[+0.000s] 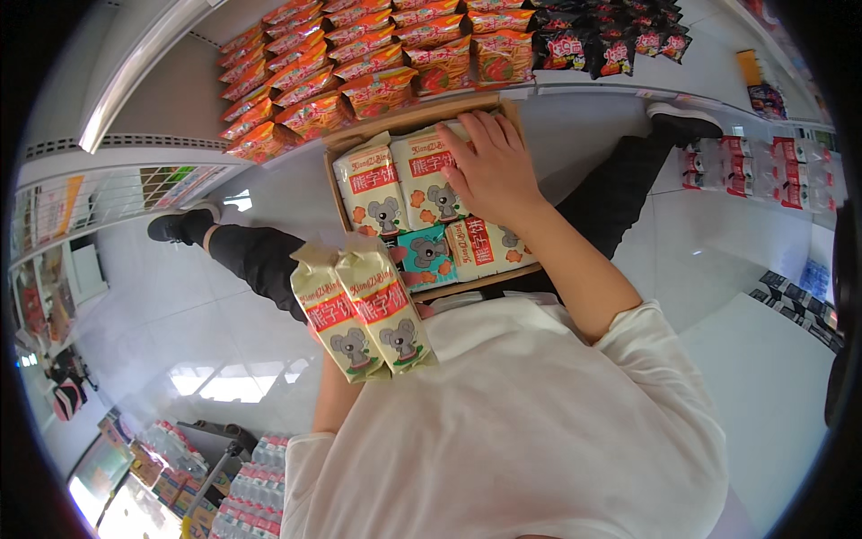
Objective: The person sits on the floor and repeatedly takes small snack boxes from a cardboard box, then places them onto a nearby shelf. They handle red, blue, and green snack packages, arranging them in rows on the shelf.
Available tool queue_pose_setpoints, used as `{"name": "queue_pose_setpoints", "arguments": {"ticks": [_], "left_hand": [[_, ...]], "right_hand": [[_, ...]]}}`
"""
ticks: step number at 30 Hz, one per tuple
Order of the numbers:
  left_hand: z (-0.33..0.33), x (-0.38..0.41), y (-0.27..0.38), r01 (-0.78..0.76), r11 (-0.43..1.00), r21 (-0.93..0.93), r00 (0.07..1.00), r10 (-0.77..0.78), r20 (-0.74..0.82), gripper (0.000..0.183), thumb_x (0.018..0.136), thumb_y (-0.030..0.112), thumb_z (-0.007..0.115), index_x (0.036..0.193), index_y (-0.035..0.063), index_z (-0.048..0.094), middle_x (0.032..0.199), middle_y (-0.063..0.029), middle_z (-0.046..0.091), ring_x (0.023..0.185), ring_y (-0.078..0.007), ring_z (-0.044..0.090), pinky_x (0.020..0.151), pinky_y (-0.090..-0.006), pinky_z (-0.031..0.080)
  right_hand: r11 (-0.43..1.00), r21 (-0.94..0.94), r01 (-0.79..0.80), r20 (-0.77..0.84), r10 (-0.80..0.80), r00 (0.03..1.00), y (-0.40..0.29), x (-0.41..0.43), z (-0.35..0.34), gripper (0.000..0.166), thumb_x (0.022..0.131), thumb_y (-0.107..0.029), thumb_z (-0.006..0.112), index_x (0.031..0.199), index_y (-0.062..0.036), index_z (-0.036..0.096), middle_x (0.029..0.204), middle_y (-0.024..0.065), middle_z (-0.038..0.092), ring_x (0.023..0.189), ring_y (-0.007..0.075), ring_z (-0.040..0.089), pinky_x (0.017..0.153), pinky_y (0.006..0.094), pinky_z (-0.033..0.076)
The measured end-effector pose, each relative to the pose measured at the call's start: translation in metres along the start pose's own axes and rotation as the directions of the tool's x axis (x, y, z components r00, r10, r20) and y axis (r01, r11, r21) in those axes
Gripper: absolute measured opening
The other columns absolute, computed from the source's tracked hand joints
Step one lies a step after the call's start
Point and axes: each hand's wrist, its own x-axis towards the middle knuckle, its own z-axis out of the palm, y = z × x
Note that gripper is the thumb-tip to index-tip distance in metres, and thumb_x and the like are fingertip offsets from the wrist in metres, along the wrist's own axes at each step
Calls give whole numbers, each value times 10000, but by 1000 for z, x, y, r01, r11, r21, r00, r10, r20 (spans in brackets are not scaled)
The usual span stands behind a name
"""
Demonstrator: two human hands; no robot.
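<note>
Two cream biscuit packets (387, 306) with a red band and a koala picture stand side by side in my left hand (412, 278). Most of that hand is hidden behind them; only some fingertips and a bit of its edge show. An open cardboard box (417, 123) lies between my legs, filled with similar packets. My right hand (495, 165) rests over the cream packet at its far right (424, 168), fingers reaching toward the far wall. Whether these fingers grip it cannot be seen. A teal packet (425, 255) and a sideways cream packet (490, 246) fill the near side.
Orange snack bags (377, 91) stand in rows on the shelf beyond the box, beside black bags (566, 50). Shrink-wrapped bottles (757, 172) are at the right. A wire-fronted shelf (128, 192) runs along the left. Bottle packs (252, 488) stand behind me on the left.
</note>
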Motion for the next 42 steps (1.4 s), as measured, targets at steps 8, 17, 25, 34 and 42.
{"name": "queue_pose_setpoints", "arguments": {"ticks": [8, 17, 25, 34, 42], "left_hand": [[-9, 1, 5, -106, 951, 290, 947, 185, -261, 810, 942, 479, 585, 1603, 81, 341, 1583, -195, 453, 1449, -407, 450, 1172, -591, 391], [9, 11, 1, 31, 860, 509, 836, 257, -484, 665, 1001, 333, 609, 1539, 24, 370, 1431, -179, 593, 1286, -326, 618, 1063, -492, 527], [26, 15, 15, 131, 737, 663, 752, 363, -551, 509, 1035, 129, 601, 1488, -2, 408, 1398, -167, 598, 1276, -268, 620, 1052, -427, 533], [9, 91, 20, 239, -62, 969, 863, 470, -183, 502, 1007, 105, 629, 1461, -37, 471, 1228, -118, 652, 938, -189, 630, 814, -355, 535], [15, 86, 14, 259, -602, 755, 868, 488, 90, 662, 897, 52, 693, 1507, -13, 445, 1431, -299, 461, 1098, -426, 639, 735, -401, 588]], "right_hand": [[914, 394, -91, 150, 34, 988, -24, -32, -26, 601, 991, -305, 634, 1485, -3, 474, 1515, 263, 475, 1398, 436, 455, 1164, 532, 348], [183, 819, -543, 509, 203, 836, -71, -28, -59, 806, 859, -150, 779, 1533, -15, 359, 1280, 209, 654, 1113, 274, 670, 931, 382, 526], [380, 809, -449, 250, 469, 847, -12, -33, -41, 530, 930, -95, 694, 1419, 29, 533, 1182, 152, 717, 1063, 170, 680, 933, 314, 525], [579, 644, -500, 155, 541, 827, -5, -33, -38, 370, 991, -149, 623, 1311, 35, 600, 1064, 233, 734, 997, 321, 732, 870, 377, 540], [763, 507, -402, 41, 445, 895, -4, -34, -46, 486, 958, -138, 633, 1420, -19, 535, 1351, 278, 615, 1239, 450, 596, 1042, 480, 470]]}}
